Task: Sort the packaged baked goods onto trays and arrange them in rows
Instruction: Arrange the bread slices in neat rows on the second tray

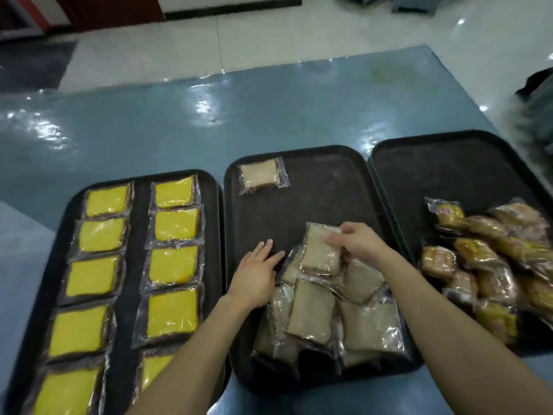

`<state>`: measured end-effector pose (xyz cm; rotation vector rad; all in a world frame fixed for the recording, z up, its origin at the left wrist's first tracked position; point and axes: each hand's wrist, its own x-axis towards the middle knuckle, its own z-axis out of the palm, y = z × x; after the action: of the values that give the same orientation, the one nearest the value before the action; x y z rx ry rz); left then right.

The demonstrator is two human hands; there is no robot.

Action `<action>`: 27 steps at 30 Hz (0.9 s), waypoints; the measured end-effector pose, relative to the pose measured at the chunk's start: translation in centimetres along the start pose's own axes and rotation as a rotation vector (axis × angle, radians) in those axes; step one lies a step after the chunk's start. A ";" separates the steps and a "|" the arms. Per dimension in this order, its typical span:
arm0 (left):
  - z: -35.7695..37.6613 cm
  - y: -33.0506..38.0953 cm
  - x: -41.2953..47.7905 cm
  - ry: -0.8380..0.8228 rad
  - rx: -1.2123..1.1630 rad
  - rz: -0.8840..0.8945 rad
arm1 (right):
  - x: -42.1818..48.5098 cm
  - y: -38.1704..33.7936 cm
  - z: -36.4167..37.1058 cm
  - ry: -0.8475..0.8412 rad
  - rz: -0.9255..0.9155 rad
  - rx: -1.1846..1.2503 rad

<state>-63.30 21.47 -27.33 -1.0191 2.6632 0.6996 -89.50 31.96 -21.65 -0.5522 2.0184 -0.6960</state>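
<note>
Three black trays [449, 175] are lined up on a blue table [269, 115], with yellow cake slices [173, 229] rowed on the left and wrapped buns [490, 256] heaped on the right. Atop the heap [311, 313] on the middle tray [323, 190], a clear-wrapped brown slice [318, 256] is pinched by the right hand [359, 238], its long axis pointing away. The left hand [257, 274] is spread flat alongside.

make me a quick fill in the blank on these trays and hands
1. The yellow cakes on the left tray lie in ____ columns.
2. The right hand grips a pale packet on the ____ tray.
3. The left hand lies flat and holds ____.
4. The unsorted mixed pile sits on the ____ tray.
Missing words: two; middle; nothing; right.
</note>
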 end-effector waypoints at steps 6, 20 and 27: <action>-2.1 0.2 1.3 -0.170 0.053 -0.022 | -0.8 1.5 0.1 0.186 0.119 0.459; -3.2 0.9 2.1 -0.116 0.085 -0.123 | 9.1 -2.4 -3.4 0.339 -0.148 -0.224; -4.3 1.5 6.8 0.276 0.109 -0.229 | 11.8 -1.4 -0.1 0.357 -0.649 -0.743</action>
<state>-69.41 16.35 -25.45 -1.4517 2.7074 0.3863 -95.28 23.67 -27.88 -1.6663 2.4287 -0.3935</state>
